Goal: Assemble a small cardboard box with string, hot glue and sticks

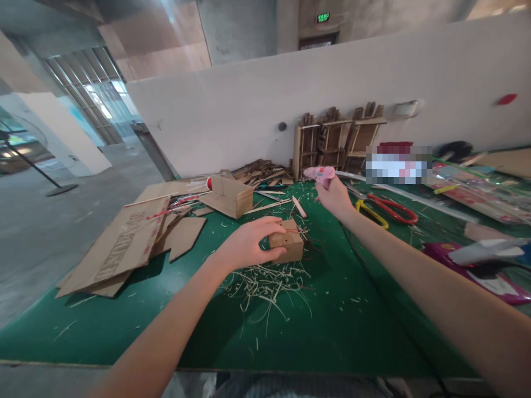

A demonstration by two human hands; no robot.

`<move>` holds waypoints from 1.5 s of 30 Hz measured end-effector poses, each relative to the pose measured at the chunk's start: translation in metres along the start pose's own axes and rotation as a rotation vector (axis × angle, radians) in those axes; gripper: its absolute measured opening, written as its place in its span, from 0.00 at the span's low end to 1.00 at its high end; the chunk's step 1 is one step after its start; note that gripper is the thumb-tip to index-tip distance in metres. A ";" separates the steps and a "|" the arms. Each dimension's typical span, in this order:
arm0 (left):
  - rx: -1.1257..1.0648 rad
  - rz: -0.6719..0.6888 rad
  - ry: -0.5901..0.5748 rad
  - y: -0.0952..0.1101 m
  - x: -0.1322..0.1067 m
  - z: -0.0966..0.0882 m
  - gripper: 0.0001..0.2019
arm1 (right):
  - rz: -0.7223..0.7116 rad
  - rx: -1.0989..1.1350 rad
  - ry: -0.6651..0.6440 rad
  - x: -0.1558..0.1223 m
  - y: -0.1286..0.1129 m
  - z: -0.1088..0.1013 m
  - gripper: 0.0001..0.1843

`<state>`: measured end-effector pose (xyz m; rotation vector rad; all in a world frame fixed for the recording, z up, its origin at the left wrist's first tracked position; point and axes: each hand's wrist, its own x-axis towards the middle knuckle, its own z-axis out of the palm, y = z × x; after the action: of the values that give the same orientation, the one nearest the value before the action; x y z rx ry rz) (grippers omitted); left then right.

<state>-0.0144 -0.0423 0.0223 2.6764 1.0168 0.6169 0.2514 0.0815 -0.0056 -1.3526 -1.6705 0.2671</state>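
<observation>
My left hand (249, 243) is closed around a small cardboard block (287, 243) resting on the green table (166, 326), fingers curled over its top and left side. Farther back, my right hand (334, 194) grips a pink glue gun (319, 174), lifted a little above the table behind the block. A white glue stick (299, 207) lies between the two hands. Pale shavings (265, 284) are scattered just in front of the block.
Flat cardboard sheets (124, 243) and an open cardboard box (230, 196) lie to the left. Scissors with red and yellow handles (384, 209) sit right of my right hand. Small wooden frames (332, 141) lean on the white wall. A purple item (477, 265) lies at the right.
</observation>
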 end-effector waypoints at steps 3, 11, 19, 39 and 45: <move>0.019 0.007 0.007 -0.004 0.000 0.002 0.18 | 0.049 0.079 0.048 -0.012 -0.025 -0.020 0.14; -0.053 -0.019 0.128 -0.011 -0.005 0.017 0.18 | 0.136 0.512 -0.195 -0.068 -0.074 -0.054 0.20; -0.309 -0.120 0.209 -0.010 -0.009 0.020 0.29 | 0.096 0.439 -0.206 -0.092 -0.075 -0.036 0.20; -0.448 -0.073 0.056 -0.014 -0.012 0.014 0.23 | 0.008 0.346 -0.310 -0.097 -0.056 -0.012 0.38; -0.370 -0.029 0.046 -0.013 -0.013 0.009 0.20 | 0.045 0.391 -0.341 -0.099 -0.056 -0.011 0.37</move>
<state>-0.0261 -0.0420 0.0059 2.3306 0.8539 0.7793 0.2189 -0.0273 -0.0139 -1.0902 -1.7469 0.8447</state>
